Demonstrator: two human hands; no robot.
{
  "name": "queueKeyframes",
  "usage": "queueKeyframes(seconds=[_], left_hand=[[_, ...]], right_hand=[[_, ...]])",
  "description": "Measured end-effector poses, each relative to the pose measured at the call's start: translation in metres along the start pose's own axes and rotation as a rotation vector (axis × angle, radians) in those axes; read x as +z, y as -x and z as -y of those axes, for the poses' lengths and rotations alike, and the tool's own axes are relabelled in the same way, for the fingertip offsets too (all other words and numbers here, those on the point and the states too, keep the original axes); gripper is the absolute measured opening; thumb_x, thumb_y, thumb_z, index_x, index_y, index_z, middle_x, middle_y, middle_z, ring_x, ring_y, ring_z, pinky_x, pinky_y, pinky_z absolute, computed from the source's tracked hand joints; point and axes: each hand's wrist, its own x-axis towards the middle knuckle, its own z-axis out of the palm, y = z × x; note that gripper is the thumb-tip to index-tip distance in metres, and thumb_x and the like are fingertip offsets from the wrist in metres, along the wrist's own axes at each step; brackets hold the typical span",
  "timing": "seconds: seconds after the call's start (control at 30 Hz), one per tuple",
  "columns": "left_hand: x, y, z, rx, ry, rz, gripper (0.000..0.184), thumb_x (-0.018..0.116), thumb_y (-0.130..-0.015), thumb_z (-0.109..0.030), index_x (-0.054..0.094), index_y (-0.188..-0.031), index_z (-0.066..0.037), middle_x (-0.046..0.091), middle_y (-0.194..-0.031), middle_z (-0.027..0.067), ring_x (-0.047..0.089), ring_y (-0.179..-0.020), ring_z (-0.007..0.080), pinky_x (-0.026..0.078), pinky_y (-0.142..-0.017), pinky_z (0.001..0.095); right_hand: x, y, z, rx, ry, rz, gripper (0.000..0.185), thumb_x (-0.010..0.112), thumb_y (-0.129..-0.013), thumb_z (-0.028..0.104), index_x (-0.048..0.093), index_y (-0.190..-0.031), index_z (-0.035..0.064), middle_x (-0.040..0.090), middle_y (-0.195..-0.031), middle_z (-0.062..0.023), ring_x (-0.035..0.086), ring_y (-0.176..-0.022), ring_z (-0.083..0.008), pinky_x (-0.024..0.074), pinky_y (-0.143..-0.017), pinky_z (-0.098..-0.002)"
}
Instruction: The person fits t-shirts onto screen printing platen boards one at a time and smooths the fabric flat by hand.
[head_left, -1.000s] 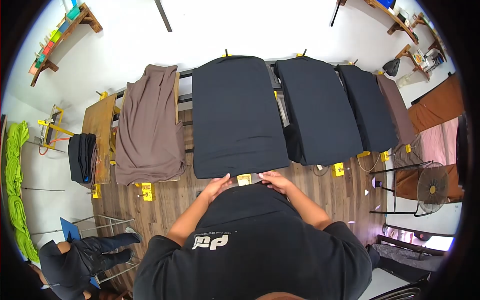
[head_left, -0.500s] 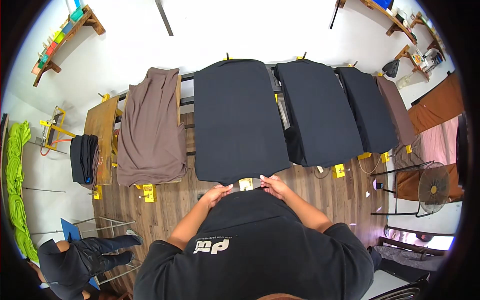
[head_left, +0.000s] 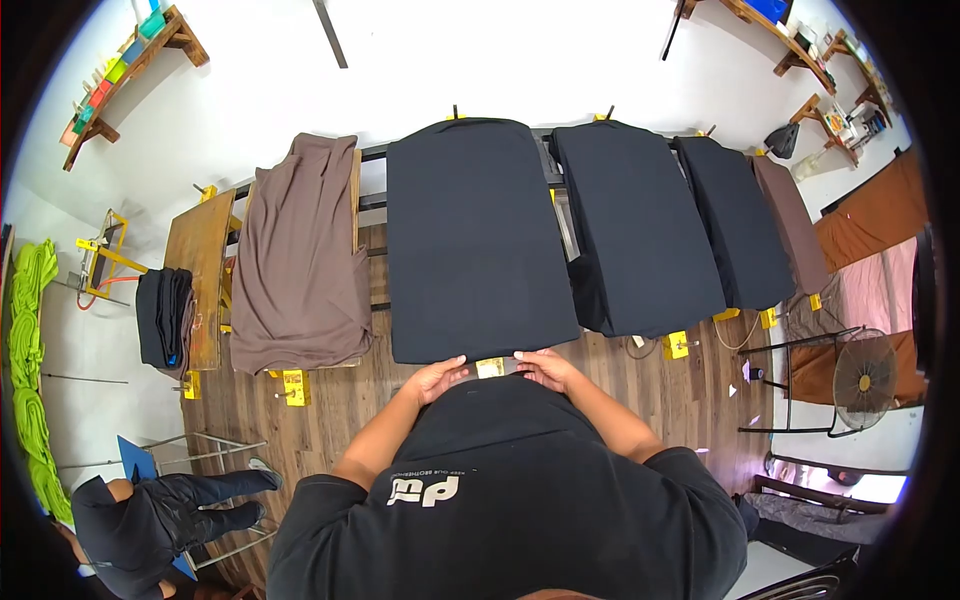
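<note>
A black garment [head_left: 480, 240] lies stretched flat over the middle board, its near edge now fairly straight. My left hand [head_left: 437, 380] is at the left part of that near edge, thumb on top and fingers curled under. At the right part, my right hand [head_left: 546, 370] pinches the edge the same way. Between my hands, a yellow bracket [head_left: 490, 368] shows below the cloth. How much fabric is tucked beneath the board is hidden.
Left of the middle board, a brown garment [head_left: 300, 250] hangs loosely over another board. A bare wooden board [head_left: 200, 270] holds folded dark cloth [head_left: 163, 315]. More black garments [head_left: 640, 230] cover boards to the right. A fan [head_left: 865, 380] stands right; a co-worker [head_left: 140, 530] is lower left.
The garment's near edge, curved and sagging between my hands before, is now drawn straight over the board's end. My hands have shifted only slightly, thumbs still at the edge.
</note>
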Motion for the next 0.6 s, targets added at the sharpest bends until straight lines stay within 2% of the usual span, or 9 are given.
queueKeyframes(seconds=[0.03,0.1,0.13,0.2,0.23,0.3,0.4,0.57,0.6], left_hand=[[-0.001,-0.004,0.001,0.000,0.003,-0.001,0.045,0.088,-0.086,-0.044,0.068,-0.117,-0.017,0.062,-0.108,-0.0056,0.056,-0.100,0.0102,0.057,-0.090,0.0359],[0.000,-0.009,0.003,-0.047,0.143,-0.080,0.056,0.084,-0.090,-0.043,0.063,-0.130,-0.009,0.066,-0.115,0.0040,0.066,-0.101,0.0166,0.061,-0.093,0.0379],[0.000,-0.010,0.004,-0.052,0.144,-0.081,0.056,0.084,-0.090,-0.043,0.063,-0.130,-0.009,0.066,-0.115,0.0040,0.066,-0.101,0.0166,0.061,-0.093,0.0379],[0.000,-0.013,0.003,-0.063,-0.010,-0.182,0.067,0.084,-0.089,-0.044,0.058,-0.138,-0.006,0.067,-0.119,0.0074,0.068,-0.108,0.0196,0.060,-0.095,0.0404],[0.009,-0.002,0.001,-0.070,-0.008,-0.182,0.067,0.084,-0.089,-0.044,0.058,-0.138,-0.006,0.067,-0.119,0.0074,0.068,-0.108,0.0196,0.060,-0.095,0.0404],[0.027,0.020,-0.005,-0.160,0.015,-0.152,0.070,0.086,-0.087,-0.047,0.060,-0.135,-0.004,0.070,-0.114,0.0094,0.070,-0.106,0.0226,0.061,-0.094,0.0414],[0.025,0.028,-0.008,-0.186,-0.069,-0.178,0.067,0.087,-0.087,-0.045,0.064,-0.129,0.001,0.071,-0.115,0.0139,0.072,-0.103,0.0252,0.061,-0.093,0.0421],[-0.007,-0.008,-0.001,-0.184,-0.181,-0.232,0.070,0.090,-0.082,-0.046,0.067,-0.129,0.001,0.074,-0.115,0.0133,0.073,-0.098,0.0199,0.060,-0.090,0.0414],[-0.023,-0.025,0.005,-0.067,-0.268,-0.250,0.071,0.091,-0.081,-0.048,0.068,-0.129,0.000,0.074,-0.116,0.0124,0.073,-0.097,0.0191,0.059,-0.088,0.0396]], right_hand=[[0.005,-0.001,0.002,0.003,0.001,0.000,0.029,0.084,-0.092,0.032,0.073,-0.106,0.0092,0.071,-0.092,0.0036,0.066,-0.086,-0.0069,0.0534,-0.072,-0.0237],[0.010,-0.003,0.006,0.043,0.061,-0.147,0.033,0.085,-0.091,0.034,0.072,-0.107,0.0088,0.071,-0.089,0.0020,0.067,-0.083,-0.0061,0.0540,-0.068,-0.0222],[0.006,-0.007,0.004,0.047,0.058,-0.149,0.033,0.085,-0.091,0.034,0.072,-0.107,0.0088,0.071,-0.089,0.0020,0.067,-0.083,-0.0061,0.0540,-0.068,-0.0222],[0.001,-0.012,0.000,0.074,0.064,-0.124,0.033,0.086,-0.090,0.033,0.073,-0.103,0.0060,0.075,-0.091,-0.0014,0.069,-0.078,-0.0083,0.0559,-0.069,-0.0249],[0.005,-0.005,0.003,0.078,0.060,-0.128,0.033,0.086,-0.090,0.033,0.073,-0.103,0.0060,0.075,-0.091,-0.0014,0.069,-0.078,-0.0083,0.0559,-0.069,-0.0249],[0.015,0.012,0.017,0.197,0.180,-0.167,0.037,0.090,-0.086,0.036,0.072,-0.099,0.0068,0.072,-0.080,0.0001,0.065,-0.066,-0.0078,0.0535,-0.061,-0.0241],[0.029,0.028,0.032,0.185,0.317,-0.206,0.039,0.091,-0.084,0.038,0.071,-0.095,0.0073,0.067,-0.072,0.0022,0.059,-0.058,-0.0077,0.0506,-0.056,-0.0230],[0.000,-0.013,0.010,0.133,0.355,-0.232,0.039,0.091,-0.083,0.040,0.071,-0.100,0.0098,0.070,-0.090,0.0030,0.061,-0.071,-0.0070,0.0486,-0.060,-0.0205],[-0.001,-0.015,0.011,0.139,0.359,-0.216,0.040,0.091,-0.083,0.040,0.072,-0.103,0.0103,0.069,-0.091,0.0033,0.061,-0.073,-0.0065,0.0480,-0.061,-0.0202]])
